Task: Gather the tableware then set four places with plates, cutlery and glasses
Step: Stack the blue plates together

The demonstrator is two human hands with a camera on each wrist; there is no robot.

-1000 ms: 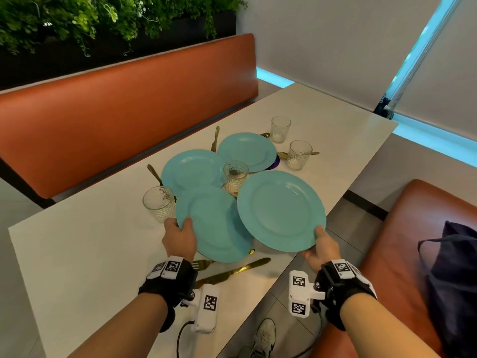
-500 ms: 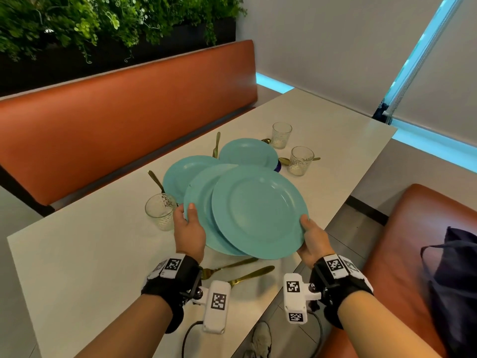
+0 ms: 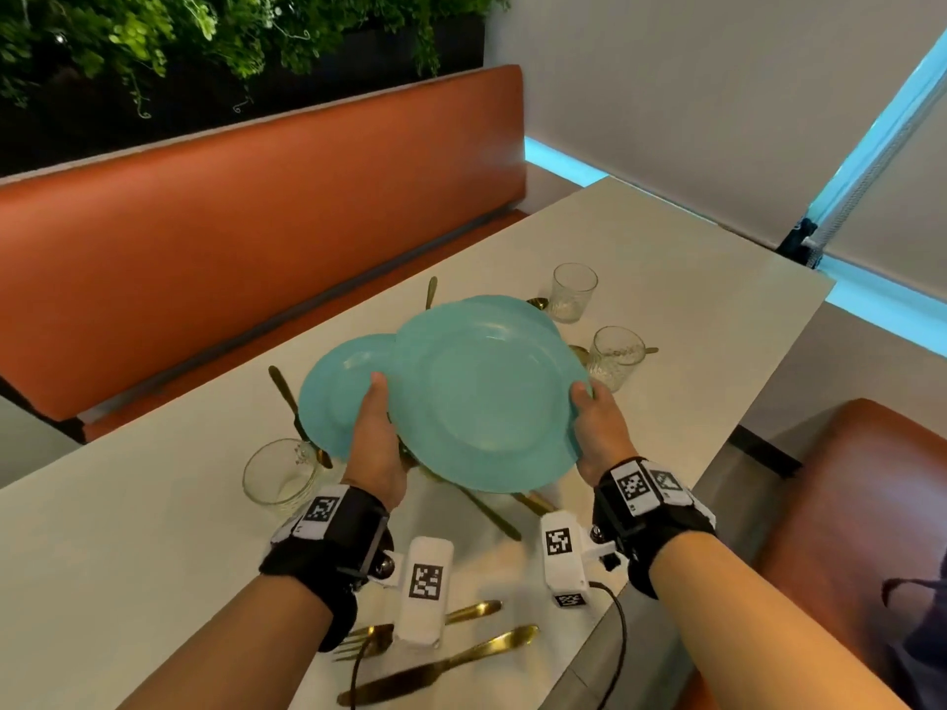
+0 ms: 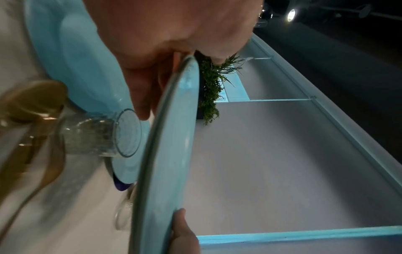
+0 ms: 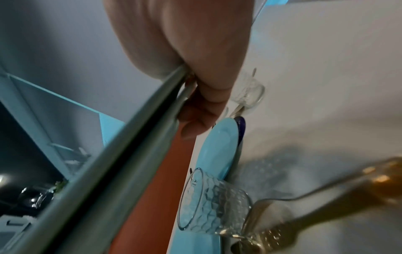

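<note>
Two teal plates (image 3: 487, 397) are stacked together and held in the air over the table. My left hand (image 3: 376, 417) grips their left rim with the thumb on top. My right hand (image 3: 589, 407) grips the right rim the same way. The right wrist view shows the two stacked plate edges (image 5: 121, 154) pinched by the right hand (image 5: 195, 86). A third teal plate (image 3: 333, 392) lies on the table to the left. Under the stack stand a glass (image 4: 104, 135) and a further plate (image 4: 128, 170), both hidden in the head view.
Three glasses (image 3: 573, 292) (image 3: 615, 357) (image 3: 279, 476) stand around the plates. A gold fork (image 3: 369, 643) and knife (image 3: 440, 668) lie near the front edge, with more gold cutlery (image 3: 287, 397) beside the plates. Orange benches (image 3: 256, 222) flank the table (image 3: 128, 556).
The two held plates, apart a second ago, have come together into one stack. Both hands have moved closer and forward, over the plates on the table.
</note>
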